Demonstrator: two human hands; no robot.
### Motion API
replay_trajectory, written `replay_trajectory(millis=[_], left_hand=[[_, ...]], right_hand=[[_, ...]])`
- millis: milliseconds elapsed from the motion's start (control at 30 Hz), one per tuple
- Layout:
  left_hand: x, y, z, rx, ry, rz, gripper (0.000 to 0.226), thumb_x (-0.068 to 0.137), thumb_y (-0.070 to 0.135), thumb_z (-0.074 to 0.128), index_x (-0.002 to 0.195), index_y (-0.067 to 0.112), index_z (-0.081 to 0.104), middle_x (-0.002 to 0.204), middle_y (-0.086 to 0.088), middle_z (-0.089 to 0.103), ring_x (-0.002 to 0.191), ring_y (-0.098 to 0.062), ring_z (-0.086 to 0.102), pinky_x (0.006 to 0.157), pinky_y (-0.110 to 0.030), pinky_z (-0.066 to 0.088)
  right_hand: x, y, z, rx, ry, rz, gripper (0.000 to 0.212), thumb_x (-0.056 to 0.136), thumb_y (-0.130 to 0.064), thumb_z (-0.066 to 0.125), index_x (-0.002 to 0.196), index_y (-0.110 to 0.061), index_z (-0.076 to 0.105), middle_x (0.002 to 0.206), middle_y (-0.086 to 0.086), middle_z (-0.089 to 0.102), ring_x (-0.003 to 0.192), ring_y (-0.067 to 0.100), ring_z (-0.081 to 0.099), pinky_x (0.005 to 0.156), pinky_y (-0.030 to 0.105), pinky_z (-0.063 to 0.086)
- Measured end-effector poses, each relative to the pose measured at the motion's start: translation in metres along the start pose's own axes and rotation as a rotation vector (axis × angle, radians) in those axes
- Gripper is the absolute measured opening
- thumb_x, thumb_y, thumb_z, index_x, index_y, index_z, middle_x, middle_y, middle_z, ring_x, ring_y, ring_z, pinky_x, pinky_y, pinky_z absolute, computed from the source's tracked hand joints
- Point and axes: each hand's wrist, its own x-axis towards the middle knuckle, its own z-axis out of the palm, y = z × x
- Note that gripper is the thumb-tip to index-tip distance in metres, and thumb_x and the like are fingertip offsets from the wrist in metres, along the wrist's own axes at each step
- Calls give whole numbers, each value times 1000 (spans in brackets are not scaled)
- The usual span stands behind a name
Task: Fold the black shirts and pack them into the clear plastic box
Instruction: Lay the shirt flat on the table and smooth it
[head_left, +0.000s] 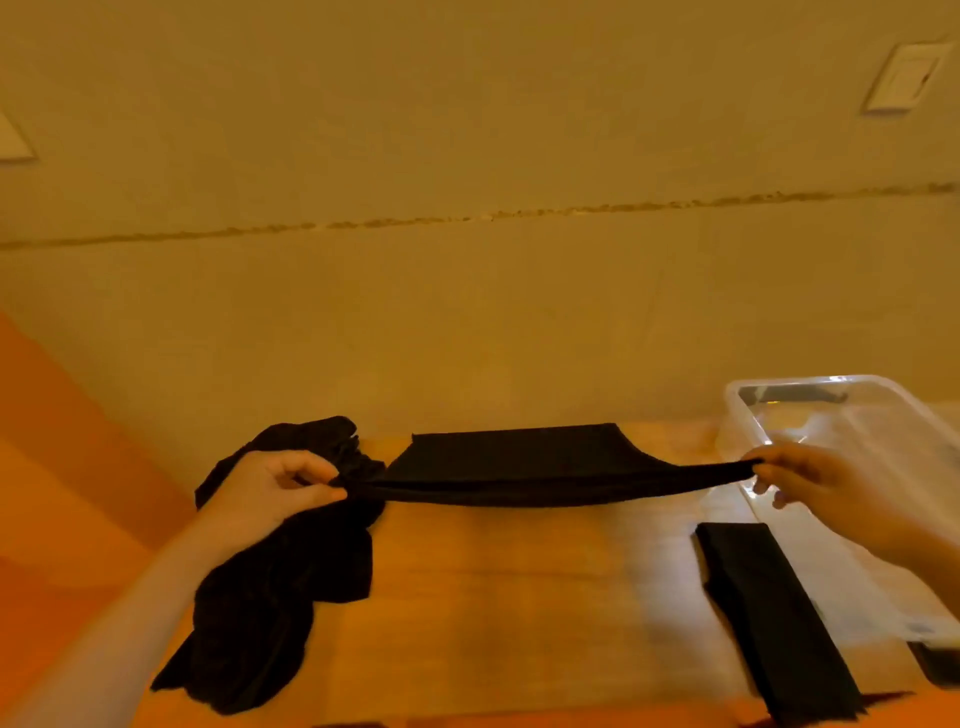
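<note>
While stretched taut, black shirt (519, 467) pinched by both hands (270, 488).

A home room, likely: plain wall (467, 130) with a switch plate (904, 78), wooden table (519, 597).

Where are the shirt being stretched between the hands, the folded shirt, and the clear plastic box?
stretched shirt (519, 462): head view, on its flat middle panel.
folded shirt (769, 608): head view, on the middle of its top face.
clear plastic box (737, 410): head view, on its near left rim.
</note>
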Motion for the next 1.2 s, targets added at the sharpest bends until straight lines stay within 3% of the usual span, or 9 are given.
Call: replay_trajectory(millis=[100, 167, 267, 400, 567, 700, 933, 1033, 1200], left_hand=[[-39, -37, 19, 162, -102, 87, 21, 78, 16, 78, 78, 37, 74, 85, 3, 71, 72, -27, 63, 69, -36, 52], [-62, -59, 33, 233, -142, 146, 29, 82, 7, 74, 80, 37, 74, 81, 5, 69, 68, -12, 62, 62, -20, 47], [-89, -85, 54, 276, -150, 131, 31, 86, 1, 67, 88, 31, 71, 88, 8, 66, 79, 4, 59, 68, -8, 42], [-119, -110, 79, 257, -203, 49, 37, 85, 2, 68, 82, 39, 65, 95, 15, 65, 88, 7, 59, 75, -6, 42], [-143, -128, 96, 186, -267, -48, 26, 83, 4, 71, 78, 29, 73, 80, 13, 67, 77, -1, 61, 71, -18, 49], [-138, -130, 100, 162, -233, -99, 19, 86, 9, 70, 82, 27, 74, 80, 8, 70, 74, 1, 60, 65, -15, 46], [-108, -125, 109, 152, -187, -124, 15, 87, 13, 69, 85, 27, 73, 76, 17, 69, 70, 3, 59, 63, -12, 44], [-94, -129, 111, 127, -180, -163, 14, 87, 12, 68, 87, 25, 74, 75, 9, 69, 67, -1, 59, 61, -15, 44], [-71, -132, 118, 114, -225, -242, 15, 88, 9, 66, 86, 22, 74, 77, 0, 69, 66, -10, 61, 59, -17, 46]], right_hand=[[-44, 24, 30, -45, -44, 59, 15, 91, -14, 57, 94, -21, 70, 78, 10, 69, 77, 26, 66, 71, 30, 55], [-68, 39, 46, -103, -84, 95, 20, 94, -9, 54, 96, -23, 68, 80, 10, 68, 76, 25, 65, 70, 31, 54], [-97, 53, 69, -208, -165, 131, 21, 95, -12, 54, 97, -30, 65, 81, 4, 67, 75, 24, 65, 71, 38, 54], [-124, 64, 91, -266, -220, 147, 20, 94, -6, 55, 92, -23, 64, 76, 6, 64, 68, 17, 64, 60, 20, 51], [-133, 76, 103, -299, -313, 209, 15, 93, -12, 58, 94, -27, 62, 78, 5, 66, 72, 17, 66, 64, 20, 50], [-124, 76, 103, -307, -318, 199, 13, 93, -15, 59, 93, -28, 62, 76, 3, 66, 70, 13, 66, 64, 20, 50], [-89, 80, 113, -281, -308, 195, 10, 93, -17, 59, 92, -27, 63, 75, 0, 67, 68, 7, 66, 62, 18, 49], [-75, 84, 112, -260, -292, 195, 11, 93, -17, 60, 91, -26, 65, 78, 1, 69, 72, 12, 67, 70, 26, 56], [-47, 89, 117, -298, -330, 218, 11, 94, -16, 59, 92, -25, 64, 79, 2, 67, 66, 15, 65, 62, 23, 54]])
